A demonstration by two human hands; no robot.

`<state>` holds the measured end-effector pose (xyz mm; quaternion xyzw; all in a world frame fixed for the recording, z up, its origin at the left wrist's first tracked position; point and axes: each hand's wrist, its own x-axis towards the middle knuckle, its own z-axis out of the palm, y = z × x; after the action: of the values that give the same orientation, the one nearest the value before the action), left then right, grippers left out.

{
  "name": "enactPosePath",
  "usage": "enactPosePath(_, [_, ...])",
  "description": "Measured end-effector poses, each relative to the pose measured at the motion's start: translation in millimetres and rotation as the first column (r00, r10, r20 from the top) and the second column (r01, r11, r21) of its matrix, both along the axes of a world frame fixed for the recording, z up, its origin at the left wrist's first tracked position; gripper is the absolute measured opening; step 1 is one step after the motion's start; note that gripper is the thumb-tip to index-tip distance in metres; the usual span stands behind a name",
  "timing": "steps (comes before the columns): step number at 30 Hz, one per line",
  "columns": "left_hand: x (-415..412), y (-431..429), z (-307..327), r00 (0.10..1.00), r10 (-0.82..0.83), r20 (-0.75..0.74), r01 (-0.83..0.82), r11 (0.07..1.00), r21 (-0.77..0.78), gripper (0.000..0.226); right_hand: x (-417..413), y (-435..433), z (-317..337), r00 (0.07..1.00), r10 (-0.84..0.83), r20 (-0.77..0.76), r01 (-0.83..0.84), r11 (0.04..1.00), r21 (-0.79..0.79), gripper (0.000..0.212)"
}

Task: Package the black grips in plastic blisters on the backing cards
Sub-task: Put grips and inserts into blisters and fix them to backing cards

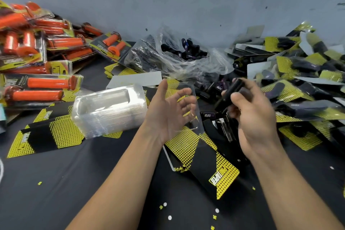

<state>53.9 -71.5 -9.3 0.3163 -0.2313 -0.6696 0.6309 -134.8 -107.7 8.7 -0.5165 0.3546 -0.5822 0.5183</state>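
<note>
Head camera looks down on a black bench [84,183] with both bare arms reaching in. The left hand [173,110] is palm up near the middle of the bench. Its grip is spread, with the fingers relaxed, and one clear blister [194,117] lies against these fingers. I cannot tell if the thumb presses it.

The right hand [255,117] is just beside it, and its grip is curled around a black handlebar grip [231,91]. Blur hides whether it holds one piece or two.

Under the hands, toward the front edge, lies one backing card [220,183], yellow and black. At least two more cards [44,136] lie near the left edge, partly under one stack of clear blisters [110,110].

At the far left corner there is a pile of orange packs [37,43], too many to count. At the far edge, in the middle, one plastic bag [186,52] holds loose black pieces. Along the right edge there is a heap of black packs [298,80]. Several small paper bits [169,217] lie near the front edge.
</note>
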Motion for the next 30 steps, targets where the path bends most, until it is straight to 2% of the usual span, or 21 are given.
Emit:
enactPosePath(3, [0, 2, 0, 0.999, -0.01, -0.031, 0.011, 1.0, 0.019, 0.073, -7, 11, -16, 0.985, 0.007, -0.17, -0.016, 0.998, -0.052, 0.036])
enactPosePath(6, [2, 4, 2, 0.988, -0.021, -0.154, 0.03, 0.998, 0.055, 0.074, -14, 10, -21, 0.94, -0.063, -0.334, 0.015, 0.989, -0.146, 0.035])
enactPosePath(8, [5, 5, 1, 0.985, 0.0, -0.17, 0.016, 0.995, 0.094, 0.074, -16, 10, -22, 0.895, -0.131, -0.426, 0.034, 0.973, -0.228, 0.03])
enactPosePath(10, [7, 4, 1, 0.992, 0.005, -0.129, 0.008, 0.995, 0.101, 0.076, -17, 11, -22, 0.864, -0.199, -0.462, 0.079, 0.961, -0.265, 0.012])
enactPosePath(11, [7, 4, 2, 0.993, -0.008, -0.121, 0.02, 0.995, 0.094, 0.077, -17, 11, -22, 0.854, -0.229, -0.467, 0.108, 0.956, -0.273, 0.011])
enactPosePath(12, [6, 5, 3, 0.991, -0.027, -0.129, 0.039, 0.995, 0.09, 0.078, -18, 11, -22, 0.848, -0.247, -0.469, 0.132, 0.955, -0.264, 0.018])
enactPosePath(13, [5, 6, 5, 0.99, -0.039, -0.138, 0.052, 0.995, 0.089, 0.078, -18, 10, -21, 0.861, -0.241, -0.448, 0.15, 0.962, -0.228, 0.024])
enactPosePath(15, [4, 6, 7, 0.99, -0.028, -0.137, 0.041, 0.995, 0.093, 0.076, -16, 10, -14, 0.934, -0.149, -0.324, 0.138, 0.989, -0.058, 0.027])
enactPosePath(18, [2, 7, 9, 0.995, -0.02, -0.096, 0.029, 0.994, 0.101, 0.072, -18, 11, -5, 0.986, 0.019, -0.165, 0.007, 0.988, 0.156, 0.038])
enactPosePath(20, [-2, 8, 10, 0.999, -0.03, 0.024, 0.028, 0.996, 0.09, 0.068, -23, 9, -2, 0.991, 0.108, -0.075, -0.088, 0.971, 0.222, 0.042])
enactPosePath(22, [-7, 7, 11, 0.985, -0.037, 0.166, 0.025, 0.997, 0.074, 0.063, -28, 4, -2, 0.983, 0.155, 0.099, -0.176, 0.948, 0.266, 0.026])
enactPosePath(24, [-12, 3, 11, 0.959, -0.025, 0.283, 0.008, 0.998, 0.061, 0.062, -32, 1, -1, 0.966, 0.167, 0.196, -0.215, 0.943, 0.255, 0.029])
enactPosePath(25, [-15, 2, 10, 0.943, -0.024, 0.332, 0.006, 0.998, 0.056, 0.062, -32, 1, -1, 0.967, 0.178, 0.179, -0.217, 0.95, 0.223, 0.031])
enactPosePath(27, [-20, 1, 10, 0.912, -0.042, 0.407, 0.022, 0.998, 0.054, 0.062, -30, 6, -1, 0.974, 0.223, 0.043, -0.226, 0.969, 0.1, 0.029])
enactPosePath(29, [-24, 1, 10, 0.885, -0.065, 0.461, 0.045, 0.997, 0.055, 0.059, -27, 13, 3, 0.955, 0.223, -0.198, -0.245, 0.965, -0.094, 0.034])
enactPosePath(30, [-25, 1, 9, 0.873, -0.072, 0.483, 0.052, 0.997, 0.056, 0.058, -26, 15, 3, 0.919, 0.171, -0.356, -0.255, 0.945, -0.204, 0.038])
